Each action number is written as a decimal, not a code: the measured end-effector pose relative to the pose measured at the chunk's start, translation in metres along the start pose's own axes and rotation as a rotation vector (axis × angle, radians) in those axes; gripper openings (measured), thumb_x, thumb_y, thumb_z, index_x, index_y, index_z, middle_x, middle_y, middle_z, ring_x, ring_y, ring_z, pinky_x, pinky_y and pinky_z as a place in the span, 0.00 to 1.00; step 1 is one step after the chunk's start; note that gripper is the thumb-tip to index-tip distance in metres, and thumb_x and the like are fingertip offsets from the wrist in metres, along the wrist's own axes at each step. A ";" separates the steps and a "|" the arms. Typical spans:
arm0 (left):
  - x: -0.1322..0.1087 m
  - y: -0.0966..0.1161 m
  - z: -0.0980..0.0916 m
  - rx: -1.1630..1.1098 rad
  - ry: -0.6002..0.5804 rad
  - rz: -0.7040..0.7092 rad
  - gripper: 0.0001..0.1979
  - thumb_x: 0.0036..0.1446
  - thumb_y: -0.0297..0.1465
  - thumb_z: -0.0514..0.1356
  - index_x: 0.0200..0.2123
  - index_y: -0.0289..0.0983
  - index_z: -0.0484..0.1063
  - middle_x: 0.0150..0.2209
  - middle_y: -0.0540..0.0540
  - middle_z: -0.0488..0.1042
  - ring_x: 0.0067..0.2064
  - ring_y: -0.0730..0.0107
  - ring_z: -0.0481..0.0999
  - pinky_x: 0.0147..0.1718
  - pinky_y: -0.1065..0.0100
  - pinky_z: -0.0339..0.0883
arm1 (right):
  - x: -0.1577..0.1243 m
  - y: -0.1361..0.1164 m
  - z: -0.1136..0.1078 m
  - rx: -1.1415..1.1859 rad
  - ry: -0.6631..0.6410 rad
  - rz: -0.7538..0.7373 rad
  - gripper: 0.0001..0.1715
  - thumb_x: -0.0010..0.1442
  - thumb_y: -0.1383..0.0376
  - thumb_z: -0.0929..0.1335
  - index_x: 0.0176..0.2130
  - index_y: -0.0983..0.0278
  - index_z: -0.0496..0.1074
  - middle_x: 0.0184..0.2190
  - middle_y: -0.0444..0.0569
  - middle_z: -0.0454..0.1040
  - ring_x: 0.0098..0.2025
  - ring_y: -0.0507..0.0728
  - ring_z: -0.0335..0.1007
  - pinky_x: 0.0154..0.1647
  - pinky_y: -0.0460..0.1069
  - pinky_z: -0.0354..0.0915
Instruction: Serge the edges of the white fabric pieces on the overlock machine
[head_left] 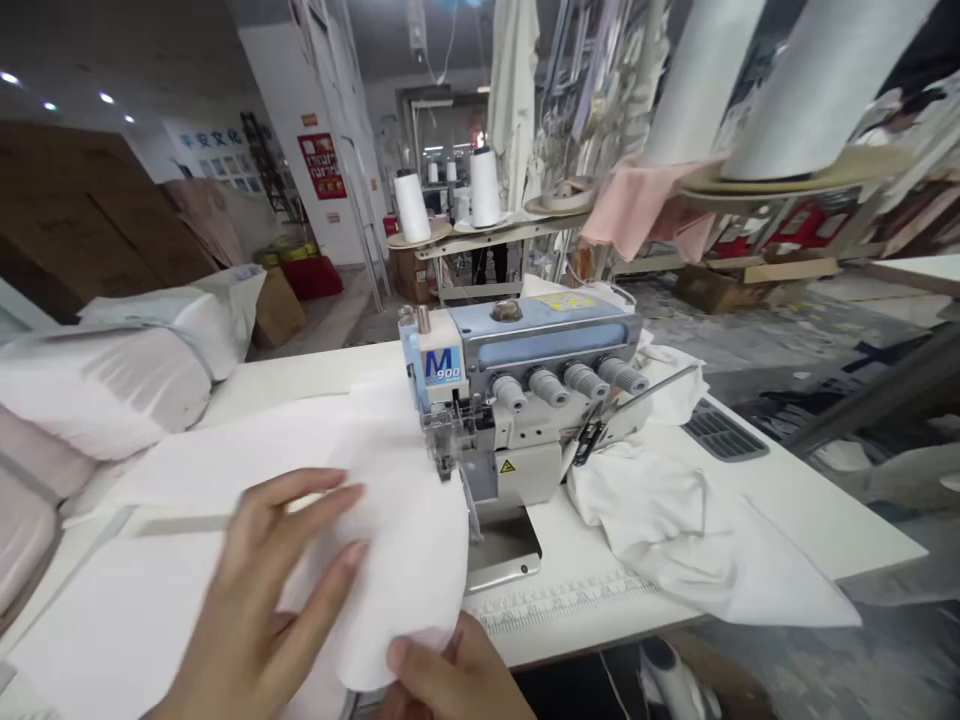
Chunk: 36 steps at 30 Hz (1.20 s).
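Note:
A blue and white sewing machine point(525, 390) stands on the white table, marked M 900. White fabric point(409, 560) lies left of it, its rounded right edge close to the presser foot. My left hand point(277, 590) hovers over or rests on this fabric, fingers spread and slightly blurred, holding nothing. Near the table's front edge, my right hand point(442, 675) pinches the fabric's lower edge between thumb and fingers. Other flat white pieces point(135, 600) lie at the left.
Crumpled white cloth point(667, 530) lies right of the machine and hangs over the front edge. Bundled white fabric point(112, 380) sits at the far left. Large thread cones point(817, 90) stand at upper right. A printed ruler point(555, 605) runs along the table front point(810, 520).

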<state>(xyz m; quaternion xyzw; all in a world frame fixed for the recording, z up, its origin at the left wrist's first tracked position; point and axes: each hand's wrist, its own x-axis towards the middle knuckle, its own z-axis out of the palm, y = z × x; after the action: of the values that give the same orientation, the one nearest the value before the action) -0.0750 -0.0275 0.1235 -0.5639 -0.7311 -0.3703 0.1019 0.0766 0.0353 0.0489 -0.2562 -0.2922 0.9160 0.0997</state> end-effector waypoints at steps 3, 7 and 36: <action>0.026 -0.003 0.014 -0.282 -0.299 0.126 0.22 0.67 0.43 0.43 0.45 0.45 0.76 0.54 0.43 0.66 0.56 0.58 0.67 0.53 0.59 0.65 | 0.012 -0.015 0.009 0.019 -0.135 -0.068 0.36 0.42 0.45 0.75 0.36 0.74 0.76 0.13 0.45 0.72 0.15 0.48 0.67 0.15 0.40 0.55; 0.037 -0.022 0.027 -0.349 -0.484 0.217 0.32 0.66 0.49 0.34 0.50 0.49 0.75 0.55 0.48 0.71 0.59 0.56 0.65 0.60 0.55 0.53 | 0.026 -0.024 0.011 0.010 -0.119 -0.084 0.37 0.42 0.42 0.73 0.30 0.75 0.77 0.14 0.48 0.73 0.15 0.48 0.68 0.15 0.39 0.58; -0.003 0.008 0.037 0.023 -0.355 0.237 0.27 0.68 0.45 0.33 0.63 0.48 0.58 0.63 0.54 0.62 0.66 0.67 0.57 0.65 0.59 0.46 | 0.009 -0.037 -0.013 -0.107 0.110 -0.427 0.19 0.54 0.51 0.72 0.34 0.65 0.76 0.26 0.47 0.78 0.29 0.51 0.74 0.33 0.45 0.66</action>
<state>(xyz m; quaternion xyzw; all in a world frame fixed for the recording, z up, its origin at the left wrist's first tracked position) -0.0570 -0.0046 0.0995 -0.7012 -0.6703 -0.2422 0.0206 0.0775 0.0744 0.0576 -0.2430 -0.3821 0.8419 0.2935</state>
